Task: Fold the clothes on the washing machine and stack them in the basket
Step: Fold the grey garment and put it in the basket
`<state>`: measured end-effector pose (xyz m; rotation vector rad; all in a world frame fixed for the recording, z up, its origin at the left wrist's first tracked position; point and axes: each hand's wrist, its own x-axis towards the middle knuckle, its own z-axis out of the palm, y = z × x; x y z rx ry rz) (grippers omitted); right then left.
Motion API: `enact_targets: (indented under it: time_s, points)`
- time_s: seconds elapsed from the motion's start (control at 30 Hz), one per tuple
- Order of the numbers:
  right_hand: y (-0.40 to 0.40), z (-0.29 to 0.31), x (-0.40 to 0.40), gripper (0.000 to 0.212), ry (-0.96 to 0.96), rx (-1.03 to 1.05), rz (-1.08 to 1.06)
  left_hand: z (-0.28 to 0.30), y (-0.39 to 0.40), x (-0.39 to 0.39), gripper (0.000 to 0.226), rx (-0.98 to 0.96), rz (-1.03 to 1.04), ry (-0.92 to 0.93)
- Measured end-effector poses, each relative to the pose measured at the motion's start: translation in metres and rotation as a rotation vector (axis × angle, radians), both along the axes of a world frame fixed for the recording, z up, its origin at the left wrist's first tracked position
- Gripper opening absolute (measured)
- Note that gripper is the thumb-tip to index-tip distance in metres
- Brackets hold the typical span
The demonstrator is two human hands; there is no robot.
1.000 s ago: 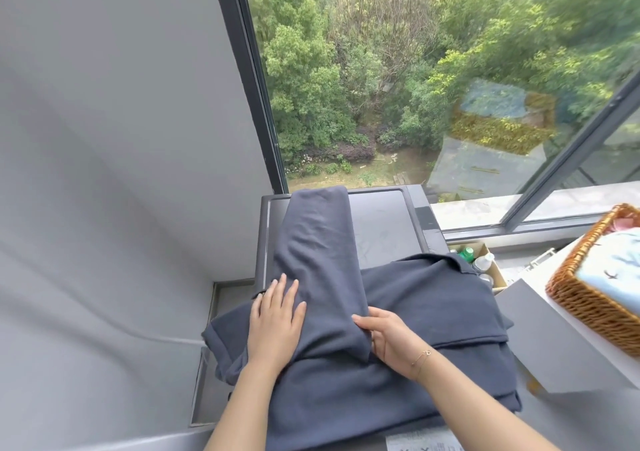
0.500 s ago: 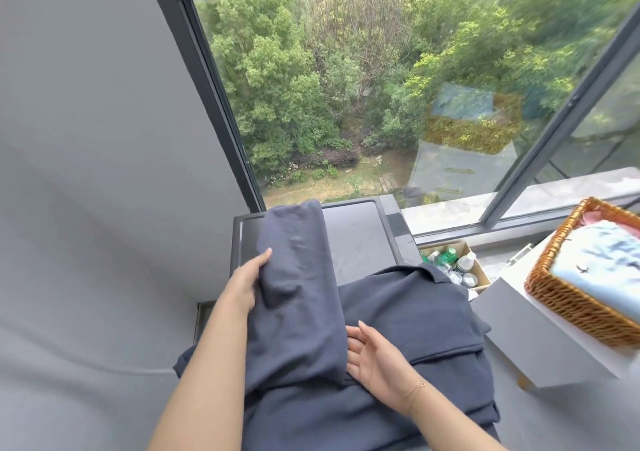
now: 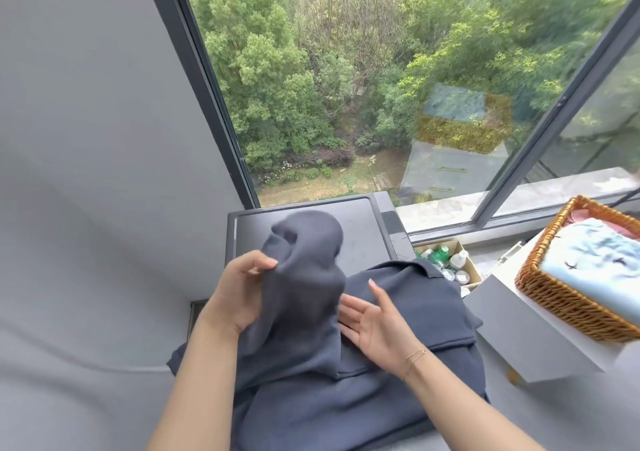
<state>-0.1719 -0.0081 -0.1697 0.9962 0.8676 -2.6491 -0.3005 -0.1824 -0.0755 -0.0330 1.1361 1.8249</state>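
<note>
Head view, the only one: a dark blue-grey garment lies spread over the top of the washing machine, which stands against the window. The left hand has its fingers and thumb curled round a long sleeve-like part of that garment, pinching the cloth at its left edge and lifting it off the rest; the cloth bulges up and away from the fingertips toward the window and hangs down below the hand, its outline blurred. The right hand is released: palm turned upward and leftward, fingers straight and spread, grasping nothing. Its fingertips lie just beside the right edge of the lifted part, and the back of the hand is close over the flat body of the garment; whether it touches the cloth cannot be told. A thin bracelet circles the right wrist.

Well to the right of the right hand's fingers, a woven wicker basket sits on a white box-like stand, holding a folded light blue cloth with small dark marks. Between the washing machine and that stand, beyond the fingertips, a small cardboard box holds several bottles, one with a green cap.
</note>
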Motion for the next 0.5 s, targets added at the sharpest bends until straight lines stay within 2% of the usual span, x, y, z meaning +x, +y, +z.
enact_targets:
  time_s: [0.13,0.2,0.27,0.33,0.4,0.5]
  points:
    - [0.0,0.028,-0.014,0.061,0.007,0.087,0.077,-0.002,-0.025,0.042,0.043,0.134,-0.251,-0.002]
    - [-0.004,0.044,-0.017,0.075,0.014,0.085,0.141,-0.006,-0.034,0.056,0.051,0.068,-0.307,0.037]
    - [-0.007,0.054,-0.017,0.07,0.045,0.055,0.117,-0.002,-0.042,0.067,0.059,0.017,-0.293,0.061]
    - [-0.009,0.063,-0.016,0.052,0.094,0.033,0.091,0.0,-0.047,0.073,0.061,0.006,-0.217,0.076]
    - [-0.01,0.075,-0.008,0.04,0.174,0.092,0.11,0.004,-0.056,0.08,0.06,0.003,-0.121,0.096]
    - [0.0,0.097,-0.001,0.033,0.262,0.177,0.097,0.009,-0.062,0.081,0.06,-0.013,-0.091,0.156]
